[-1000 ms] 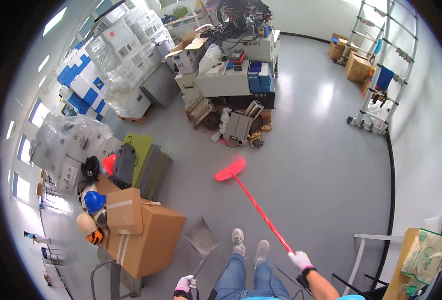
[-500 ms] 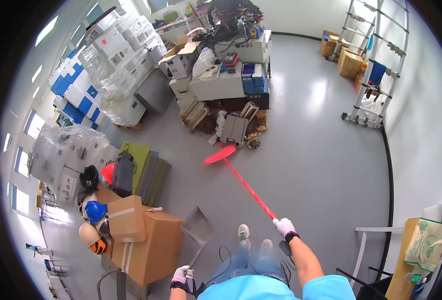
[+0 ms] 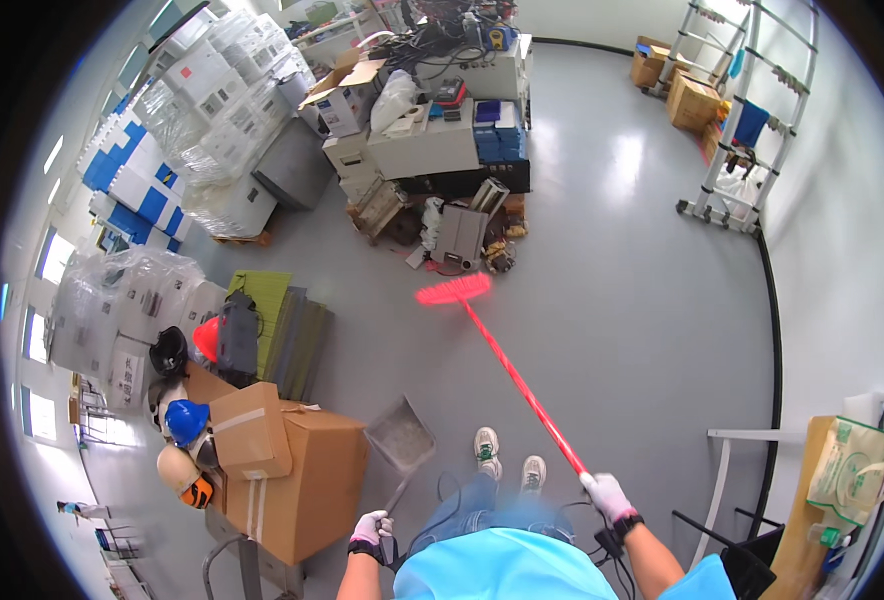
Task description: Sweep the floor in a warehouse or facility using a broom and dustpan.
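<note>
My right hand (image 3: 606, 495), in a white and pink glove, is closed around the end of a long red broom handle. The red broom (image 3: 454, 289) reaches ahead, its bristled head over the floor just short of the machine parts at the far pile. In my gloved left hand (image 3: 372, 527) is the handle of a grey metal dustpan (image 3: 402, 434). Its wide pan lies low at my left, beside the large cardboard box; whether it touches the floor I cannot tell. Nothing shows in the pan.
Cardboard boxes (image 3: 319, 480) stand at my left with several hard hats (image 3: 188, 422) beside them. Ahead, metal parts (image 3: 459, 236) lie before a loaded cabinet (image 3: 427, 155). A folding ladder (image 3: 752, 120) leans at the far right. Nearer right are a white table frame (image 3: 752, 435) and a bag (image 3: 852, 470).
My right hand has moved right and toward me with the broom. The broom head has swung slightly right and turned, now lying more level. The left hand still holds the dustpan.
</note>
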A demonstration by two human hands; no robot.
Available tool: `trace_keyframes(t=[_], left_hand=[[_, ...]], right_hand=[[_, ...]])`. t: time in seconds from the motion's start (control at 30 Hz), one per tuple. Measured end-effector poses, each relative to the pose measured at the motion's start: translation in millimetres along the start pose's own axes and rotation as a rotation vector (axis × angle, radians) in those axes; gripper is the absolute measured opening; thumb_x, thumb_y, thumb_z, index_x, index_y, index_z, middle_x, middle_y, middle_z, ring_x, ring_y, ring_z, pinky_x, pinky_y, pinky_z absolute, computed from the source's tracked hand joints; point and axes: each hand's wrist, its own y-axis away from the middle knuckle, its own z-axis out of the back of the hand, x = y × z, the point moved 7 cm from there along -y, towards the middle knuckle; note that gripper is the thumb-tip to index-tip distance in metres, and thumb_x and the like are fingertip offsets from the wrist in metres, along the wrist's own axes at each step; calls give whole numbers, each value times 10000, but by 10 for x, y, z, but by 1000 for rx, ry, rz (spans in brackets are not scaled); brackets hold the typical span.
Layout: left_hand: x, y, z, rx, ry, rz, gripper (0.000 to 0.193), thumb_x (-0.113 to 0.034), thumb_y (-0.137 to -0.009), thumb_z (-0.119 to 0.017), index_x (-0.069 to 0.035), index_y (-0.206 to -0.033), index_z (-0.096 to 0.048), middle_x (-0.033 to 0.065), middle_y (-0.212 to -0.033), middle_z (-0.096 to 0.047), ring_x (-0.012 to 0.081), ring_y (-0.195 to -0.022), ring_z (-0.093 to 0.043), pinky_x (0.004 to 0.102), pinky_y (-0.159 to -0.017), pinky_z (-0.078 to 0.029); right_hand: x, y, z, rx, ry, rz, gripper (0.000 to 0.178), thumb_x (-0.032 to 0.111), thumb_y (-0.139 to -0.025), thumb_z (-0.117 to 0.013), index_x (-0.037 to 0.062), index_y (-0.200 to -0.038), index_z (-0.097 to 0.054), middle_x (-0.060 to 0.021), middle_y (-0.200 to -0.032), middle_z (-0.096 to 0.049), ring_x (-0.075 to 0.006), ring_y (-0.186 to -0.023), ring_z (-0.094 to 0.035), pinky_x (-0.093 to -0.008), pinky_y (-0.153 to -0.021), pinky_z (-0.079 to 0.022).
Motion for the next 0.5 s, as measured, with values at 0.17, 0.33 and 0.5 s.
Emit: trace_keyframes(t=[0.17, 0.33, 0.5], left_hand=[[-79, 2, -90, -22, -49, 13, 193, -149, -794, -445, 38, -748, -437, -9, -493, -393, 69, -376, -360, 177, -312, -262], [-108, -82, -141, -38, -101, 32, 172, -152, -790, -443, -10, -696, -425, 3, -512, -404, 73, -385, -375, 180, -315, -263], [-264, -329, -243, -10, -197, -21, 141, -112, -770, -447, -106, -649, -375, 5, -505, -384, 87, -396, -372, 193, -322, -263]], right_hand=[[253, -717, -142, 6, -42, -25, 431, 400, -800, -441, 2, -663, -534, -34, -479, -456, -126, -362, -429, -272, -351, -359], [-455, -479, -131, 6, 39, -132, 395, 378, -780, -450, 1, -682, -515, -48, -507, -466, -148, -388, -434, -291, -361, -347], [-1041, 415, -26, 52, -97, -262, 360, 350, -792, -458, 11, -701, -535, -3, -507, -431, -101, -393, -399, -254, -366, -322]])
